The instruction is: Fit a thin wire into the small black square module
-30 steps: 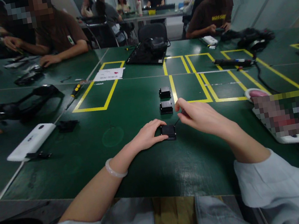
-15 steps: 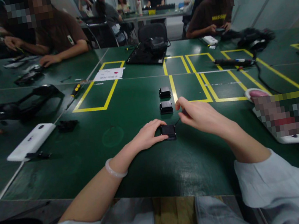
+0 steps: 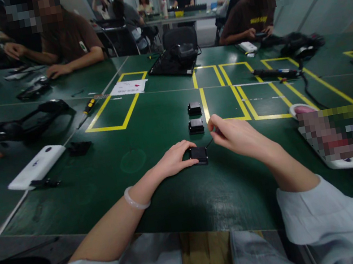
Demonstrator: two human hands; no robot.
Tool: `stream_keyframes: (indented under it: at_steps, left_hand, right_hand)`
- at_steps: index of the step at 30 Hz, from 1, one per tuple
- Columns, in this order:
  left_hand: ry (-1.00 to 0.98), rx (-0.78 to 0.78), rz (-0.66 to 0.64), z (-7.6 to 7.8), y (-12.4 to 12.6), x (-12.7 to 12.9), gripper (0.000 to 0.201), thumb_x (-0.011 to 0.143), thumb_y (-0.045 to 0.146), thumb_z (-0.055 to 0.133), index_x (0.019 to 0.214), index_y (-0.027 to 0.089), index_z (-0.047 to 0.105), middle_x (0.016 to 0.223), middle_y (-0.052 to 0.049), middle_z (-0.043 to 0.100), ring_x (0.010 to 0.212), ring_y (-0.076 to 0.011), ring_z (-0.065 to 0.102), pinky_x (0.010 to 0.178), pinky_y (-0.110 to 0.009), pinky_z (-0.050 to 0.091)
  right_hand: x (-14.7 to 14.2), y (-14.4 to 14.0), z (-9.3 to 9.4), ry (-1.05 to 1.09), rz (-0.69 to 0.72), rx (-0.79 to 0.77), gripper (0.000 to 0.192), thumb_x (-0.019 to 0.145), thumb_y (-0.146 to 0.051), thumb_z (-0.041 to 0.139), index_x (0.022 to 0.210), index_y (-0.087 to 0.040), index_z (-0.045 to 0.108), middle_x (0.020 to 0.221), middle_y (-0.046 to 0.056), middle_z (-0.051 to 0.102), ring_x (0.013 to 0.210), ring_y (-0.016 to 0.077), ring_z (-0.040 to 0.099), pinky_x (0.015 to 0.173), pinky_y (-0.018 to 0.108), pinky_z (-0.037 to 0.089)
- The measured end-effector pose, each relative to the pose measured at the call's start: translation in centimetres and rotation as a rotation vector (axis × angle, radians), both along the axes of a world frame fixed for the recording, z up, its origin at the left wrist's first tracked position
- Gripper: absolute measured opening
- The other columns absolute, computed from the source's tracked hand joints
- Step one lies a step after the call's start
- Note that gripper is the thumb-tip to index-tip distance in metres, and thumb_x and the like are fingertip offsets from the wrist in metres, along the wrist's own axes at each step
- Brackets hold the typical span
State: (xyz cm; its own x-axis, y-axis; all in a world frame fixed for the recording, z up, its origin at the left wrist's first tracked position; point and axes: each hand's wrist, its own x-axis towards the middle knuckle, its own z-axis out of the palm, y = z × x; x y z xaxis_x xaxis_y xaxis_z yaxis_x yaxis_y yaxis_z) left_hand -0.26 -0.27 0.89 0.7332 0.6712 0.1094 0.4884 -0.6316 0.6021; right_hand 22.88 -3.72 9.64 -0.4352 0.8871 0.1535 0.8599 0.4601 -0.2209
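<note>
My left hand [image 3: 175,158] rests on the green table [image 3: 161,198], its fingers pressed against the left side of a small black box [image 3: 199,155]. My right hand [image 3: 237,136] is just right of that box, with thumb and fingers pinched on a thin dark tool [image 3: 212,139] whose tip points down at the box's top right corner. Two more small black boxes [image 3: 196,125] [image 3: 194,108] stand in a row behind the first one, apart from both hands.
A white device [image 3: 36,167] and a black part [image 3: 78,148] lie at the left, a screwdriver [image 3: 88,108] and a paper sheet [image 3: 129,87] further back. A white power strip [image 3: 331,145] lies at the right. Yellow tape rectangles mark the table. Other people sit at the far side.
My right hand has shifted slightly up and toward the left, turning the thin tool a little. The left hand and the black box have not moved.
</note>
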Motion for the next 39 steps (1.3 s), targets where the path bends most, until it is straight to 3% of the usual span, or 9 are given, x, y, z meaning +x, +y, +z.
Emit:
stream_keyframes:
  at_steps: [7,15,24,33,39]
  left_hand:
    - [-0.003,-0.005,-0.002,-0.15,0.00,0.02,0.039,0.088,0.046,0.060,0.116,0.020,0.055,0.113,-0.008,0.060,0.105,-0.0251,0.058,0.091,-0.036,0.045]
    - [-0.011,0.001,-0.010,-0.05,0.05,0.03,0.038,0.088,0.046,0.060,0.115,0.020,0.055,0.112,-0.008,0.060,0.106,-0.0249,0.057,0.090,-0.036,0.045]
    - [-0.012,-0.008,0.002,-0.17,-0.01,0.01,0.039,0.088,0.047,0.060,0.116,0.021,0.055,0.113,-0.008,0.061,0.106,-0.0258,0.058,0.091,-0.038,0.045]
    - [-0.014,-0.003,-0.001,-0.10,-0.02,0.07,0.039,0.088,0.047,0.060,0.116,0.020,0.055,0.113,-0.008,0.061,0.106,-0.0255,0.058,0.091,-0.037,0.045]
    - [-0.013,-0.014,0.000,-0.11,0.01,0.07,0.040,0.087,0.047,0.061,0.116,0.020,0.055,0.113,-0.008,0.061,0.106,-0.0260,0.058,0.091,-0.038,0.045]
  right_hand:
    - [-0.14,0.07,-0.05,-0.038,-0.021,0.009,0.019,0.095,-0.037,0.039,0.095,-0.021,0.050,0.077,0.003,0.064,0.066,0.0162,0.056,0.055,0.027,0.025]
    - [0.05,0.10,-0.09,-0.002,0.003,-0.017,0.017,0.092,-0.028,0.039,0.105,-0.021,0.048,0.081,0.003,0.066,0.060,0.0146,0.053,0.054,0.026,0.025]
    - [-0.15,0.10,-0.16,-0.034,-0.021,0.007,0.020,0.096,-0.036,0.038,0.097,-0.021,0.050,0.075,0.003,0.063,0.064,0.0169,0.056,0.055,0.026,0.025]
    - [0.03,-0.20,0.07,-0.021,0.051,-0.002,0.015,0.092,-0.026,0.041,0.104,-0.021,0.049,0.080,0.002,0.065,0.062,0.0145,0.053,0.056,0.026,0.026]
    - [-0.31,-0.16,0.03,-0.068,0.039,0.008,0.022,0.096,-0.038,0.038,0.100,-0.021,0.052,0.075,0.003,0.065,0.063,0.0164,0.056,0.055,0.026,0.025]
